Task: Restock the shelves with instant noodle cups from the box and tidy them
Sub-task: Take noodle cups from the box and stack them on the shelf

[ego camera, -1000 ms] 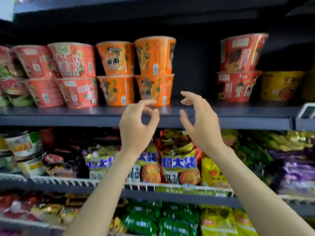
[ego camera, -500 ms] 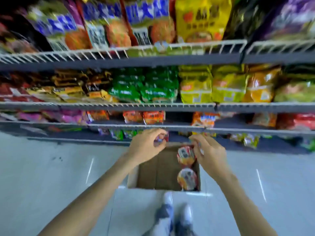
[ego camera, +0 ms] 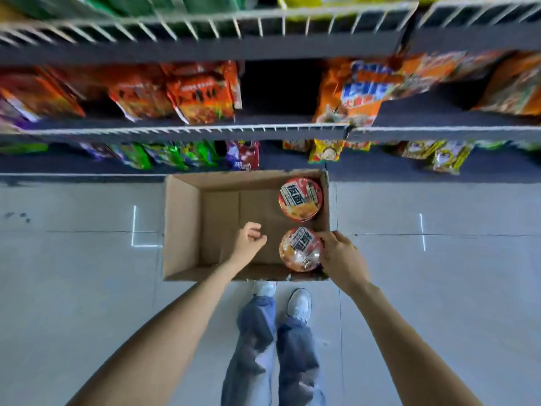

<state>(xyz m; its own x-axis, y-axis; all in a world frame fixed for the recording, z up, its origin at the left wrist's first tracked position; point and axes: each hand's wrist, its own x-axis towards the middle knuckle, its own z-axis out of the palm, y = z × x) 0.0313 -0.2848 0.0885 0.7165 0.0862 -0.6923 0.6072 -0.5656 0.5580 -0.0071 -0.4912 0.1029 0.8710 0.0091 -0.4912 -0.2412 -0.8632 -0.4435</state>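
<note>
Now we look lower than half a second ago, the upper shelves gone from view. Our left hand [ego camera: 250, 243] hangs loosely curled, holding nothing, inside the cardboard box [ego camera: 181, 227]. Along the box's right wall sit two red noodle cups, lids bearing unreadable characters: the far cup [ego camera: 301, 199] untouched, the near cup [ego camera: 301, 249] gripped by our right hand [ego camera: 339, 259]. Packet-filled shelves [ego camera: 187, 131] stand beyond.

Matt cardboard box [ego camera: 181, 227], glossy floor tiles [ego camera: 439, 288]
</note>
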